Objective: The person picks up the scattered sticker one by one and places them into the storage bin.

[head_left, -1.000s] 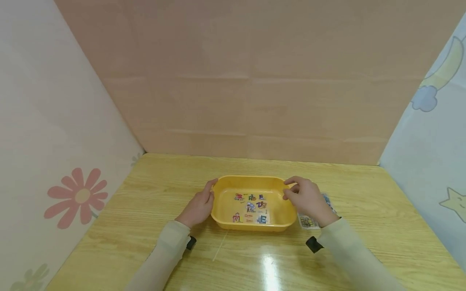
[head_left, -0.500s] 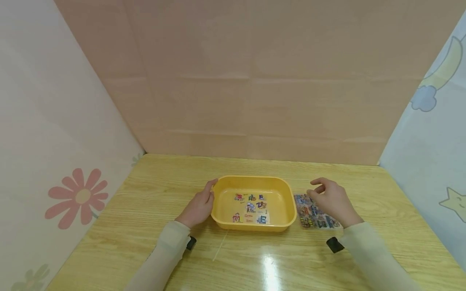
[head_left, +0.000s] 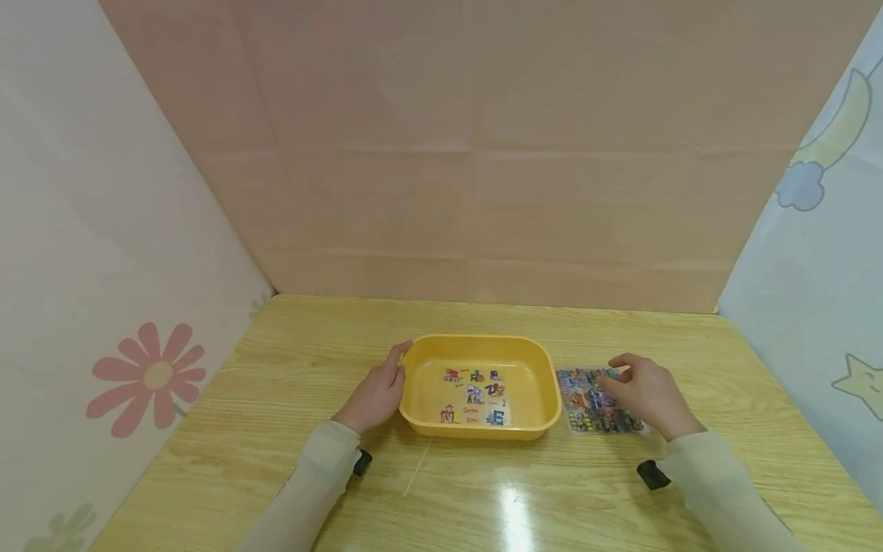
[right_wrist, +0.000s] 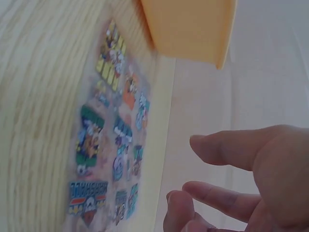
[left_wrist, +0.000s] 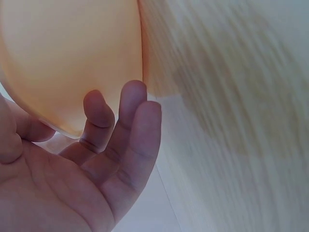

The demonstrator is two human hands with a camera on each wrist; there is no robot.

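The left hand [head_left: 372,395] grips the left end of the yellow basin [head_left: 483,431], its fingers bent against the wall. The right hand [head_left: 648,395] is over the sticker sheet [head_left: 578,401], which lies on the table [head_left: 207,460] just right of the basin; its thumb and fingers are parted, with nothing visible between them. Separate cartoon stickers [head_left: 474,394] are spread over the basin's floor; whether they are stuck down, I cannot tell.

The step in hand looks like picking from the sheet while steadying the basin. The next move would call for a fine pinch at a sticker's edge.

The head view sets the fingertips across the sheet; the right wrist view shows them apart from it, raised. Only the left wrist view shows the left fingers' undersides; the basin's stickers appear only from the head.
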